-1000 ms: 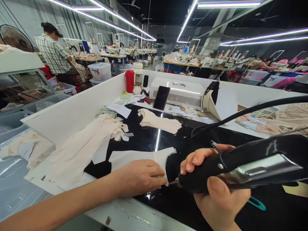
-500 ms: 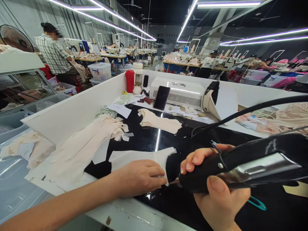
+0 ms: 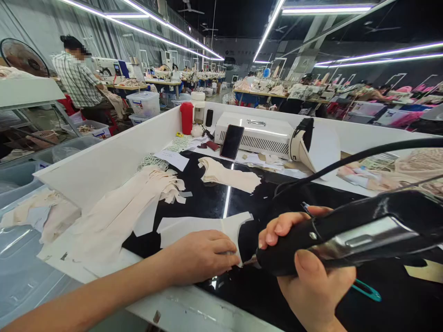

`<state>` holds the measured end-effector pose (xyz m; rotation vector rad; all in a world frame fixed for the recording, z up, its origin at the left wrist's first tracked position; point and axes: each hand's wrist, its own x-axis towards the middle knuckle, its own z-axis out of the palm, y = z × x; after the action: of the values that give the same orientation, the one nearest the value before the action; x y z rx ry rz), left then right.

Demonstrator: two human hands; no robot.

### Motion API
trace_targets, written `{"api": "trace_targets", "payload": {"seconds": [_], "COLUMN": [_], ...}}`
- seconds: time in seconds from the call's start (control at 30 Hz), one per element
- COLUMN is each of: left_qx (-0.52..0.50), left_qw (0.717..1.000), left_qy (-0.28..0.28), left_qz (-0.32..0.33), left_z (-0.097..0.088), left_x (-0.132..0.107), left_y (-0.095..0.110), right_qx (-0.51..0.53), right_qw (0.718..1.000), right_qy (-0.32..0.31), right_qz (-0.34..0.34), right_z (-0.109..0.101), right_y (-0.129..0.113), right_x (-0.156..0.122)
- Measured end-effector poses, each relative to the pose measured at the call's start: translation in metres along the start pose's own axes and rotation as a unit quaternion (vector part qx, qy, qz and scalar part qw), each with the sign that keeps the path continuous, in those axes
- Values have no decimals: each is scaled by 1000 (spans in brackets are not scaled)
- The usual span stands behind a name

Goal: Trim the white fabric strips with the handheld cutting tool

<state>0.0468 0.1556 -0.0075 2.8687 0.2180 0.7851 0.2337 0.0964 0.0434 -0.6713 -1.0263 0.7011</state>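
There are two near hands (image 3: 206, 256) (image 3: 316, 286), one phone (image 3: 231, 141) (plus one handheld tool (image 3: 367, 236)).

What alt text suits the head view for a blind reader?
Left hand rests on a pale piece on a black worktop; right hand holds a black tool, its tip near the piece's edge. Behind are a phone and a red bottle.

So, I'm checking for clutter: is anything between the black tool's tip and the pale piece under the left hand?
Nothing visible: the black tool, held in the right hand, has its tip at the near right corner of the pale piece, beside the left hand; actual contact is unclear.
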Motion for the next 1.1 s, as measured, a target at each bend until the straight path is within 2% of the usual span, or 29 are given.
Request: {"api": "trace_targets", "payload": {"seconds": [0.2, 0.53, 1.1], "left_qx": [0, -11, -8], "left_qw": [1000, 1000, 1000], "left_qy": [-2, -13, -4], "left_qz": [-1, -9, -9], "left_z": [0, -1, -3], "left_x": [0, -1, -1], "left_y": [0, 0, 1], "right_qx": [1, 23, 11], "right_qw": [1000, 1000, 1000], "right_qy": [21, -6, -7], "right_qz": [-15, -9, -19], "right_z": [2, 2, 2], "right_y": [-4, 4, 5], "right_x": [4, 1, 0]}}
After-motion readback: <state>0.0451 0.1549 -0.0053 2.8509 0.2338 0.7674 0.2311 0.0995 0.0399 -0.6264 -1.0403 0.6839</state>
